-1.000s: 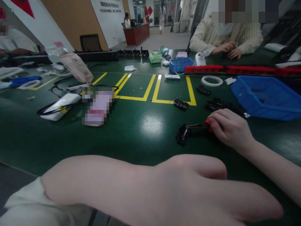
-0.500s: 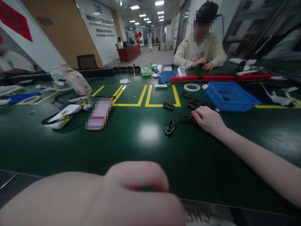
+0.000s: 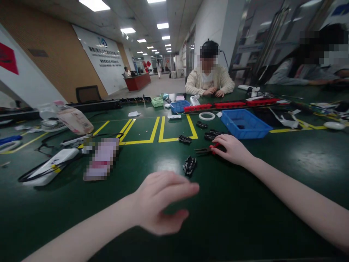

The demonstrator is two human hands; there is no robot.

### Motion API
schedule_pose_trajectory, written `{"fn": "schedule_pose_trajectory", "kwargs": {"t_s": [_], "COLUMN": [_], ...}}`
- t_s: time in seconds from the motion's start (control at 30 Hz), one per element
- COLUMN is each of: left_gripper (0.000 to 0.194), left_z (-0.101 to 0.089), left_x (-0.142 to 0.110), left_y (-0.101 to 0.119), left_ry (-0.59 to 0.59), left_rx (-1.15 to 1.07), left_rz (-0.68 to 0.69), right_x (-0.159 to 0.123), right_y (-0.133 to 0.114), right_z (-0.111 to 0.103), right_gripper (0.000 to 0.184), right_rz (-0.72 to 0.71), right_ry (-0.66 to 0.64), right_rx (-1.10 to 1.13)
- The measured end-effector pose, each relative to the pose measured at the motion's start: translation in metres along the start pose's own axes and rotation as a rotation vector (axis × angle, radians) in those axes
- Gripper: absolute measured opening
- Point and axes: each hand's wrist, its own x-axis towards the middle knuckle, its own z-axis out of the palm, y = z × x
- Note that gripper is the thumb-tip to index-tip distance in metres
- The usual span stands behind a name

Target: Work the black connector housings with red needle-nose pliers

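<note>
My right hand (image 3: 231,148) is closed around the red handles of a pair of pliers (image 3: 205,150), whose dark jaws point left over the green table. My left hand (image 3: 163,200) hovers nearer to me, thumb and fingers apart, with nothing in it. Just beyond its fingertips lies a black part with metallic bits (image 3: 189,165). Farther off, another black part (image 3: 184,139) rests by the yellow tape. More such black pieces (image 3: 212,134) lie behind my right hand, and a smaller one (image 3: 201,124) sits beyond them.
A blue bin (image 3: 245,125) stands behind my right hand. To the left are a phone (image 3: 102,159), a white power bank (image 3: 51,167) with a black cable, and a tilted bottle (image 3: 73,118). A white ring (image 3: 206,116) lies farther back. Across the table sits a person (image 3: 209,82).
My left hand has moved forward from close to the camera, and its fingers are now apart. The view has tilted upward and shifted right. My right hand still holds the pliers.
</note>
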Motion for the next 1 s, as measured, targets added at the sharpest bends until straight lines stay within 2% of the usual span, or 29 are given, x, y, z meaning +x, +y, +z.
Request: {"fn": "schedule_pose_trajectory", "kwargs": {"t_s": [0.07,0.1,0.13,0.2,0.27,0.37,0.57,0.73,0.87,1.0], "left_gripper": [0.065,0.075,0.086,0.105,0.109,0.097,0.078,0.073,0.066,0.063], "left_z": [0.009,0.014,0.019,0.027,0.033,0.036,0.034,0.033,0.03,0.029], "left_x": [0.023,0.03,0.036,0.041,0.043,0.042,0.042,0.041,0.04,0.039], "left_y": [-0.035,-0.049,-0.062,-0.079,-0.089,-0.093,-0.092,-0.091,-0.09,-0.091], "left_ry": [-0.124,-0.215,-0.268,-0.377,-0.455,-0.503,-0.46,-0.421,-0.341,-0.271], "left_rx": [-0.005,0.005,0.009,0.005,-0.006,-0.039,-0.097,-0.174,-0.313,-0.326], "left_rz": [-0.08,-0.165,-0.247,-0.327,-0.354,-0.332,-0.361,-0.404,-0.435,-0.447], "right_x": [-0.006,-0.008,-0.01,-0.013,-0.014,-0.015,-0.023,-0.028,-0.027,-0.028], "right_y": [0.006,0.008,0.01,0.01,0.007,0.002,-0.006,-0.024,-0.036,-0.034], "right_z": [-0.002,-0.003,-0.003,-0.002,-0.001,-0.002,-0.004,-0.007,-0.008,-0.009], "right_gripper": [0.037,0.042,0.048,0.053,0.049,0.038,0.041,0.044,0.051,0.046], "right_rz": [0.001,0.006,0.014,0.04,0.067,0.094,0.097,-0.019,-0.123,-0.11], "right_ry": [-0.031,-0.041,-0.046,-0.045,-0.036,-0.014,0.092,0.149,0.177,0.207], "right_rx": [0.026,0.036,0.045,0.057,0.062,0.064,0.055,0.115,0.169,0.213]}}
